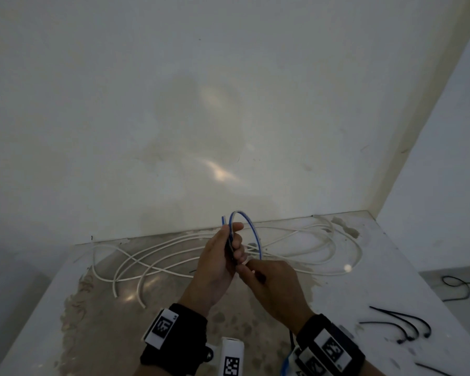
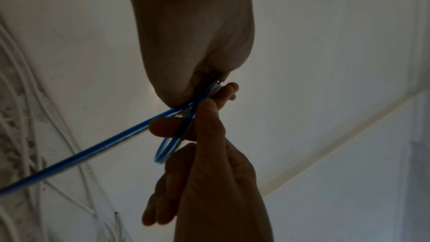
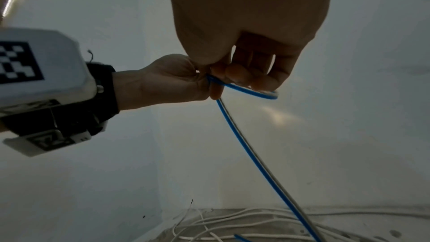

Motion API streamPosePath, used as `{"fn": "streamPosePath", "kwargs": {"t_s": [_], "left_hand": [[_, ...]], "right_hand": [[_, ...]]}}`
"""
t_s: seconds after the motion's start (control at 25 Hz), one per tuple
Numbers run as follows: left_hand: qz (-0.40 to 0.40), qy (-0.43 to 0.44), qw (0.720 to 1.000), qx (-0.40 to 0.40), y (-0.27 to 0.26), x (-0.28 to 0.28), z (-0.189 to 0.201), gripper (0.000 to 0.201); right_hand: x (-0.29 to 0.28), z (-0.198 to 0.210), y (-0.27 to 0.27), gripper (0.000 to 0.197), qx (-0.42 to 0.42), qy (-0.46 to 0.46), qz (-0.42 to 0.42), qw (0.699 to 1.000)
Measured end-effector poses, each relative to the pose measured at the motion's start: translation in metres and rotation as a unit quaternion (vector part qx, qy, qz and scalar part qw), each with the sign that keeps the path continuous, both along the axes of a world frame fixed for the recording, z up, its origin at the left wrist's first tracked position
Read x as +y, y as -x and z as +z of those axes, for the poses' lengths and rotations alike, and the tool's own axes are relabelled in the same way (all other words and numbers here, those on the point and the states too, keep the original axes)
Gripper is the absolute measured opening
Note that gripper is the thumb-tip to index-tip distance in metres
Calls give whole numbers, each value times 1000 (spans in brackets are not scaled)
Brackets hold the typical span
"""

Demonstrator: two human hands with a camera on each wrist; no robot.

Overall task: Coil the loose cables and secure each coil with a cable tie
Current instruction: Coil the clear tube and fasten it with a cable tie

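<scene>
A blue cable (image 1: 251, 231) loop is being gripped by the curled left hand (image 1: 219, 263) and pinched by the right hand (image 1: 276, 287), above white cables (image 1: 296, 241); black cable ties (image 1: 402, 322) are being shown only by the head view.

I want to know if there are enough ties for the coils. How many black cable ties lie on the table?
4 black cable ties, at least: three overlapping at the table's right edge, one further forward, cut off by the frame. More may lie out of view.

Both hands are bare. The left hand (image 1: 215, 267) has a wide black fabric wrist strap (image 1: 174, 340) carrying a white plastic block with a black-and-white square marker. The right hand (image 1: 274, 286) wears a matching black strap (image 1: 329, 348) with white marker blocks.
</scene>
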State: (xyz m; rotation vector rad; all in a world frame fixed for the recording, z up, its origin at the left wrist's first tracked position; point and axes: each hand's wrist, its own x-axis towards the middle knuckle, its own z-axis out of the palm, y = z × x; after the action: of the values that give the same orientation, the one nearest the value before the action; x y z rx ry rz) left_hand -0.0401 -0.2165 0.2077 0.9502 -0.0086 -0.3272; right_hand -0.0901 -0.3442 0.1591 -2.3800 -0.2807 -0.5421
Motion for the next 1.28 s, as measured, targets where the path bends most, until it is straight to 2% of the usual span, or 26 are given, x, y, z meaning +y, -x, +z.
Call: {"fn": "streamPosePath", "kwargs": {"t_s": [0.08,0.12,0.24,0.32,0.44,0.52,0.56,0.6,0.68,0.76,0.84,0.92,1.0,1.08,1.16,1.2,1.28], "left_hand": [[7,1,1000,2,-1,3,1,34],[11,16,1000,14,-2,6,2,35],[5,69,996,56,-6,18,7,39],[-28,85,994,67,-6,25,9,37],[-87,93,989,74,-8,36,13,36],[-111,106,985,74,-13,48,14,34],[-115,108,985,74,-16,54,15,33],[-118,99,985,73,-19,59,15,31],[-116,36,990,69,-20,64,14,29],[-100,-53,992,60,-16,62,13,30],[-58,-112,991,48,-14,62,14,33],[-11,-122,992,44,-16,68,16,35],[20,-115,992,52,-19,76,19,33],[35,-133,989,53,-19,80,19,32],[42,-169,984,44,-19,76,17,36],[41,-190,980,35,-19,73,16,37],[35,-237,971,18,-19,68,13,39]], "right_hand": [[-1,-1,3,29,12,-36,-21,999],[-2,-2,6,28,26,-74,-21,997],[-7,-12,11,45,84,-178,5,980],[-9,-17,10,61,146,-193,21,970],[-12,-15,7,72,254,-232,120,931],[-18,-11,9,72,296,-191,175,919],[-21,-11,9,64,293,-135,180,929],[-24,-13,9,48,273,-72,172,944],[-32,-16,3,19,175,40,127,976],[-37,-15,-5,13,89,144,54,984],[-45,-8,-12,12,117,145,-23,982],[-62,-11,-13,10,183,129,-79,971],[-77,-19,-12,10,224,99,-95,965],[-81,-25,-12,26,254,30,-89,962],[-79,-32,-12,45,265,26,-95,959],[-78,-36,-13,45,258,42,-102,960],[-73,-39,-12,28,228,33,-105,967]]}}
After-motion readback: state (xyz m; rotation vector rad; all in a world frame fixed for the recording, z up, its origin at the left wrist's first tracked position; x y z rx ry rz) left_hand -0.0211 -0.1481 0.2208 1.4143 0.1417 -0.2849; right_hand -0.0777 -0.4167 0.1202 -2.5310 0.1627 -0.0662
